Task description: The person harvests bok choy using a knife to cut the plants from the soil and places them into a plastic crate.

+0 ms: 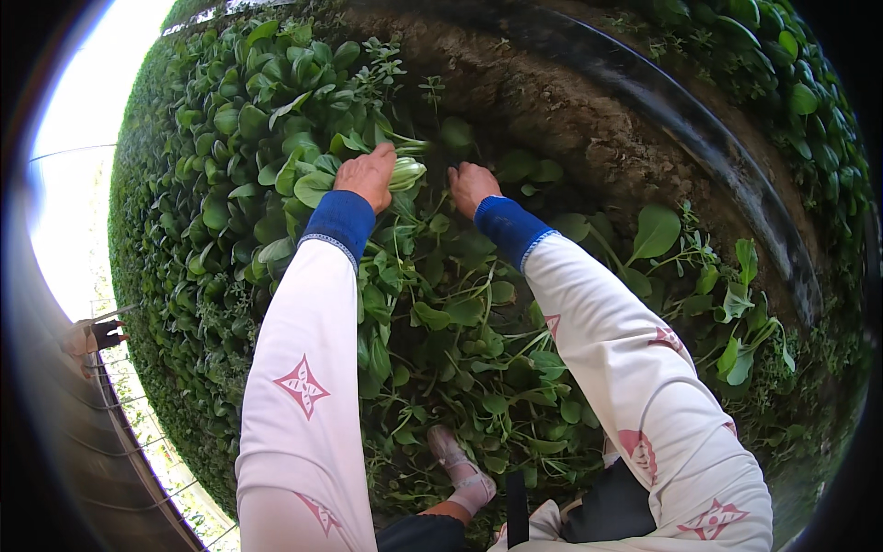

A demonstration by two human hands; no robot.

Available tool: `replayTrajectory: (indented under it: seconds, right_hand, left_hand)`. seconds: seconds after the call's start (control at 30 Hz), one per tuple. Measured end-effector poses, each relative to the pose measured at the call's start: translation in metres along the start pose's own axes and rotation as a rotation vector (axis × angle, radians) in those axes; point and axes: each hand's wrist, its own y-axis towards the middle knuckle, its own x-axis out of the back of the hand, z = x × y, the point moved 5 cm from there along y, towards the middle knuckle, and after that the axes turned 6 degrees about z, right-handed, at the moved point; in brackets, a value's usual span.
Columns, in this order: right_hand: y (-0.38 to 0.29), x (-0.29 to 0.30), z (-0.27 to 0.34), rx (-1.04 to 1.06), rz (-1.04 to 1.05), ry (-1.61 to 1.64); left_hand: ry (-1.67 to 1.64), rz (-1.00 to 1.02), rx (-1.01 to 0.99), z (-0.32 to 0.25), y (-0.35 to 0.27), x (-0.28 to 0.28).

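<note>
My left hand grips leafy greens that look like bok choy, their pale green stem bases pointing right and their leaves spreading to the left. A short gap away, my right hand is low over dark, shaded soil with its fingers curled. Whether anything sits inside those fingers is hidden. Just left of my left hand stands a dense bed of the same greens. Below both hands, loose leaves and low plants cover the ground between my sleeves.
Bare brown soil runs along the right, bordered by a curved black plastic strip. More greens grow beyond it. A few leafy plants stand right of my right arm. My covered foot rests among leaves. Wire mesh edges the lower left.
</note>
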Motion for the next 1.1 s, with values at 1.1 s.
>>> replayTrajectory:
  seconds: [1.1]
  right_hand:
    - [-0.294,0.096,0.031,0.454,0.371,0.099]
  left_hand:
    - [-1.351,-0.101,0.034,-0.207,-0.362,0.025]
